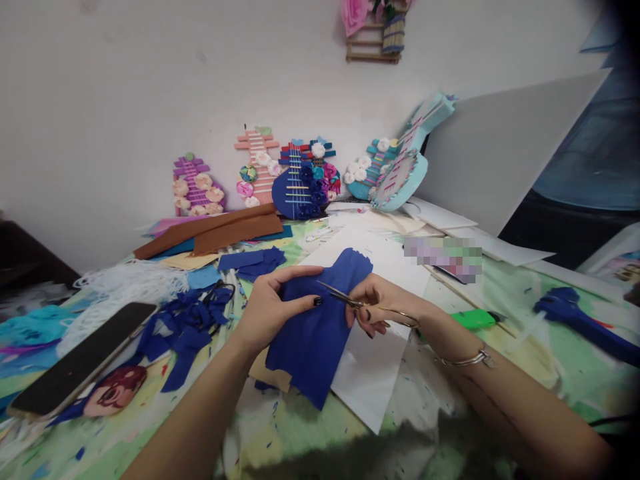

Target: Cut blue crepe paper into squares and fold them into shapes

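Observation:
A piece of dark blue fabric or felt (320,347) with a wavy far edge hangs from my left hand (277,303), pinched between thumb and fingers near its upper left side. My right hand (373,303) is closed round a pair of small scissors (336,291), whose blades point left across the blue piece toward my left thumb. Whether the blades are cutting or only lie over the piece, I cannot tell. Under both hands lies a sheet of white paper (370,387). A scrap of tan material (270,373) shows beneath the blue piece.
Blue scraps (187,333), white string (125,283) and a phone (83,360) lie at left. On the right are a green cutter (473,320) and a blue glue gun (585,320). Brown fabric (235,227) and several decorated instrument models, including a blue one (293,190), line the back.

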Tool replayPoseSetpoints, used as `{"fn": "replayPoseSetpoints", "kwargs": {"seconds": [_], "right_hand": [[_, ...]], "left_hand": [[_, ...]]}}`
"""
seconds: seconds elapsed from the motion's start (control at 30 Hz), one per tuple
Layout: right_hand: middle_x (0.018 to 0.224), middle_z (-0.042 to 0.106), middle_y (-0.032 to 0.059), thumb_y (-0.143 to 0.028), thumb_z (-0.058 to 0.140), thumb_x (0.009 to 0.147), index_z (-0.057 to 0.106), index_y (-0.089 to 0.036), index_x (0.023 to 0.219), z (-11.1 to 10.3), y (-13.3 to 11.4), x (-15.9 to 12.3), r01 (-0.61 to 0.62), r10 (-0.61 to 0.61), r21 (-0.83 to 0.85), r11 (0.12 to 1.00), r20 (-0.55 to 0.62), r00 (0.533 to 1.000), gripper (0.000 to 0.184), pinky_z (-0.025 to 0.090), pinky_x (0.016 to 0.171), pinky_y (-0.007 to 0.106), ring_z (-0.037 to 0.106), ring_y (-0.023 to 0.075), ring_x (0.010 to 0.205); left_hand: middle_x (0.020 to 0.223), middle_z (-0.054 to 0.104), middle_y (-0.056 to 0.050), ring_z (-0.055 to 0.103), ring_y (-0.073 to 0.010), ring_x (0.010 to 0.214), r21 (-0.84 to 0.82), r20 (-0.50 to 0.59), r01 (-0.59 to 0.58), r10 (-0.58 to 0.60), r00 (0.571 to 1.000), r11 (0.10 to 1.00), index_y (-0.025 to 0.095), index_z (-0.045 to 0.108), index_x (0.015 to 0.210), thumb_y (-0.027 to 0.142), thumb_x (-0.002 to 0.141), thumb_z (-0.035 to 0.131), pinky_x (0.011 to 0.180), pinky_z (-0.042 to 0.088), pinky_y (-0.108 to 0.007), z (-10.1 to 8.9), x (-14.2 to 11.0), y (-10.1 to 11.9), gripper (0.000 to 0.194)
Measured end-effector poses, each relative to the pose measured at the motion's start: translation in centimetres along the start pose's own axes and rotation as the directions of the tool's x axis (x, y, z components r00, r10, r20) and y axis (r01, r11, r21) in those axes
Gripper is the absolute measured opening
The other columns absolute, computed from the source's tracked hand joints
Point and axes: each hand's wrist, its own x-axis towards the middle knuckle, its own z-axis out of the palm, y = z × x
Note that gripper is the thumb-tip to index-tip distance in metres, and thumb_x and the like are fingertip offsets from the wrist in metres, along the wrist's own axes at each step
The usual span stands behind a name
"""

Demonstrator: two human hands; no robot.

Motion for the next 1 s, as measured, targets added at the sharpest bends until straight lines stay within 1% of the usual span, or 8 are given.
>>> {"fn": "replayPoseSetpoints", "kwargs": {"seconds": [0.13,0.27,0.4,0.67,0.8,1.0], "right_hand": [[0.052,0.060,0.0005,-0.054,0.067,0.073,0.066,-0.008,0.080,0.17,-0.06,0.12,0.005,-0.005,0.010,1.000,-0.027,1.000,0.046,0.039,0.037,0.015,0.049,0.0062,0.038],[0.050,0.059,0.0001,-0.052,0.068,0.072,0.065,-0.008,0.079,0.21,-0.19,0.15,0.003,-0.002,0.011,1.000,-0.051,0.999,0.045,0.038,0.036,0.015,0.048,0.0059,0.036],[0.048,0.059,-0.0001,-0.050,0.069,0.070,0.066,-0.008,0.079,0.14,-0.15,0.21,-0.017,0.019,0.029,0.999,-0.051,0.999,0.043,0.038,0.035,0.015,0.047,0.0060,0.035],[0.046,0.057,-0.0006,-0.055,0.070,0.068,0.067,-0.008,0.077,0.17,-0.18,0.19,-0.049,0.049,0.002,0.999,-0.088,0.995,0.048,0.036,0.033,0.015,0.046,0.0060,0.033],[0.046,0.057,-0.0006,-0.051,0.072,0.069,0.066,-0.008,0.074,0.04,-0.03,0.24,-0.040,0.039,-0.003,0.999,-0.090,0.995,0.044,0.036,0.032,0.015,0.046,0.0059,0.034],[0.044,0.056,-0.0014,-0.046,0.070,0.071,0.066,-0.008,0.074,0.14,-0.07,0.27,-0.057,0.057,0.008,0.998,-0.099,0.993,0.038,0.035,0.032,0.014,0.045,0.0052,0.032]], "left_hand": [[0.101,0.072,-0.004,0.065,-0.0254,0.100,-0.038,0.005,0.015,-0.015,1.000,0.999,0.024,0.071,0.104,0.026,0.065,0.080,0.083,0.052,-0.032,0.06,-0.11,-0.11,0.040],[0.098,0.073,-0.004,0.065,-0.0256,0.098,-0.028,0.006,0.023,-0.023,1.000,0.999,0.025,0.070,0.105,0.026,0.066,0.080,0.082,0.053,-0.032,0.05,-0.10,-0.26,0.041],[0.100,0.072,-0.005,0.065,-0.0262,0.098,-0.018,-0.010,0.019,-0.019,1.000,1.000,0.024,0.070,0.105,0.027,0.065,0.081,0.082,0.053,-0.033,0.02,0.03,-0.28,0.041],[0.102,0.072,-0.006,0.065,-0.0266,0.098,0.028,-0.027,0.009,-0.008,1.000,1.000,0.022,0.070,0.105,0.027,0.066,0.079,0.083,0.052,-0.034,-0.10,0.02,-0.18,0.041],[0.104,0.071,-0.006,0.064,-0.0263,0.099,0.052,-0.034,-0.006,0.008,0.999,0.999,0.022,0.071,0.105,0.026,0.066,0.079,0.085,0.052,-0.034,-0.16,0.01,-0.07,0.040],[0.103,0.071,-0.004,0.064,-0.0247,0.100,0.058,-0.038,-0.018,0.020,0.999,0.998,0.023,0.071,0.103,0.025,0.066,0.079,0.086,0.051,-0.033,-0.07,0.03,0.08,0.038]]}}
